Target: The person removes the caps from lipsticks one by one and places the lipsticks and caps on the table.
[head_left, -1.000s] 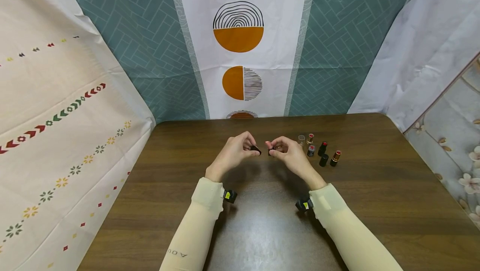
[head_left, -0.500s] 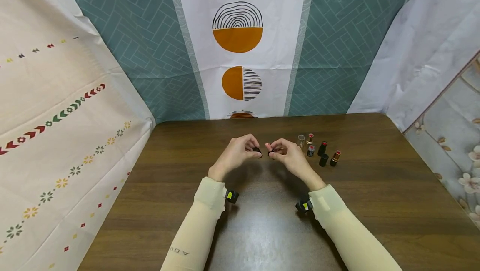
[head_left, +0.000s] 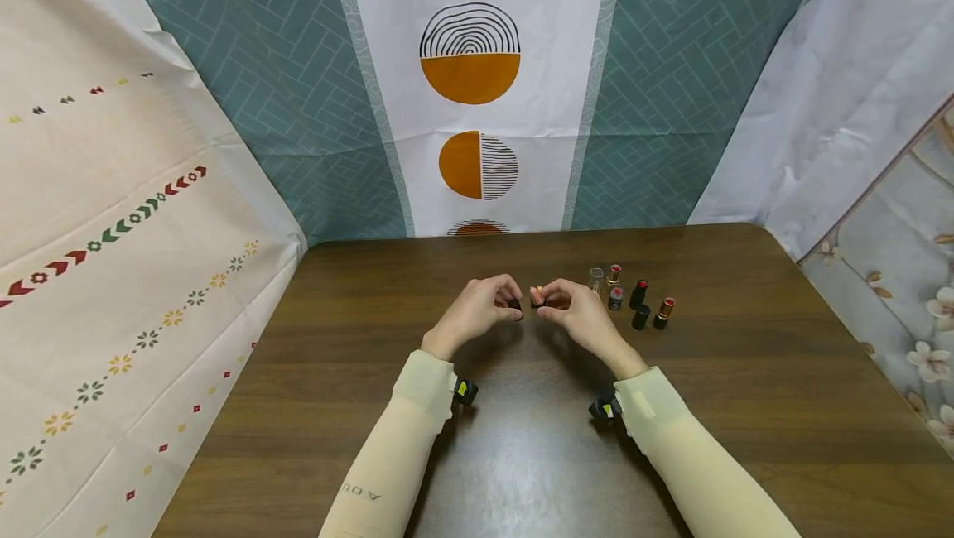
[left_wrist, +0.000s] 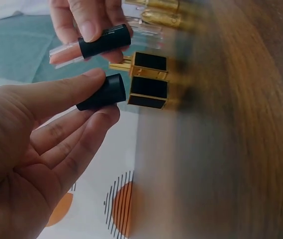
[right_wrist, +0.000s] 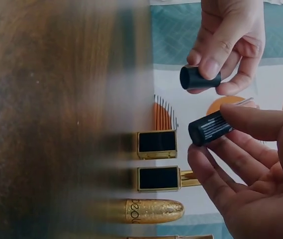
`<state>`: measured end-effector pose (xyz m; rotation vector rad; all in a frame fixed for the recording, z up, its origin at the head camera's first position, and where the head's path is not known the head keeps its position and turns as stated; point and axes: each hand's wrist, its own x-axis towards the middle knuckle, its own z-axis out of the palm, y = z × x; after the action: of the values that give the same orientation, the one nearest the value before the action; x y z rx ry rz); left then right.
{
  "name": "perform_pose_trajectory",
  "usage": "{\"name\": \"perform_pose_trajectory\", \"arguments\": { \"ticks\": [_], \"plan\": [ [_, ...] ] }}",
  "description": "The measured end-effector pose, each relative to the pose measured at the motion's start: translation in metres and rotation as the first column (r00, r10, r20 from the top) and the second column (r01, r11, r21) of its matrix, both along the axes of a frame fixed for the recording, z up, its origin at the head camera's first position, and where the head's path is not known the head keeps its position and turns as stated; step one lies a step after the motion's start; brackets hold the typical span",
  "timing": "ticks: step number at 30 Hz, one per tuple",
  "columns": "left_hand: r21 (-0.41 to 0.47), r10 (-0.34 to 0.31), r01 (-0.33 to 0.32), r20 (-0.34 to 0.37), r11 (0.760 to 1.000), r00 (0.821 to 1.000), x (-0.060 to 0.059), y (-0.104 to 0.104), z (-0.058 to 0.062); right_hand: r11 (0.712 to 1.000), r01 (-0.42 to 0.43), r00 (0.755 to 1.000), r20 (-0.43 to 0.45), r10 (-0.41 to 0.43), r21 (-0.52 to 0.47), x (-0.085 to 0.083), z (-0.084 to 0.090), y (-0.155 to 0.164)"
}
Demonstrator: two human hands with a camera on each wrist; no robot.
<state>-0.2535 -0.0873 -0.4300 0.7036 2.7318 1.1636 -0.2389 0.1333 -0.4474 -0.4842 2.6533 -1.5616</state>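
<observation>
My left hand (head_left: 477, 308) pinches a short black lipstick cap (left_wrist: 104, 94) between thumb and fingers. In the right wrist view the cap's hollow end faces the table. Just to the right, my right hand (head_left: 577, 314) pinches a lipstick (left_wrist: 106, 41) by its black base (right_wrist: 208, 127). A clear sleeve with a peach-pink bullet (left_wrist: 66, 53) sticks out above that base. Cap and lipstick are held close together above the table, apart from each other. Fingers hide part of both pieces.
On the wooden table (head_left: 373, 405), right of my hands, stand a clear cap (head_left: 595, 277), a gold lipstick (head_left: 614, 275), a red-tipped black lipstick (head_left: 638, 295), a black cap (head_left: 641, 317) and a black-and-gold lipstick (head_left: 664, 313). A patterned cloth (head_left: 298, 108) hangs behind the table.
My left hand has moved slightly right and nearer to me, bringing the cap closer to the lipstick. The cap has turned more upright. My right hand has barely moved.
</observation>
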Motion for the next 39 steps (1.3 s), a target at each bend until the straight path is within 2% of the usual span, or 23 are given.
{"name": "perform_pose_trajectory", "arguments": {
  "ticks": [11,21,30,39],
  "plan": [
    [-0.039,-0.037,0.037,0.003,0.999,0.999,-0.004,0.005,-0.005,0.989,0.001,1.0,-0.015,0.001,0.149,0.002,-0.002,-0.002],
    [-0.073,-0.058,0.06,0.026,0.996,0.998,-0.006,0.01,-0.014,0.985,0.017,1.0,0.007,-0.019,0.174,0.003,-0.005,-0.006],
    [-0.097,-0.057,0.061,0.041,0.993,0.998,-0.004,0.018,-0.016,0.97,0.033,0.999,-0.003,-0.033,0.242,0.003,-0.013,-0.008],
    [-0.136,-0.06,0.064,0.035,0.989,0.998,-0.004,0.021,-0.017,0.971,0.025,1.0,0.003,-0.026,0.238,0.001,-0.016,-0.006]
  ]
}}
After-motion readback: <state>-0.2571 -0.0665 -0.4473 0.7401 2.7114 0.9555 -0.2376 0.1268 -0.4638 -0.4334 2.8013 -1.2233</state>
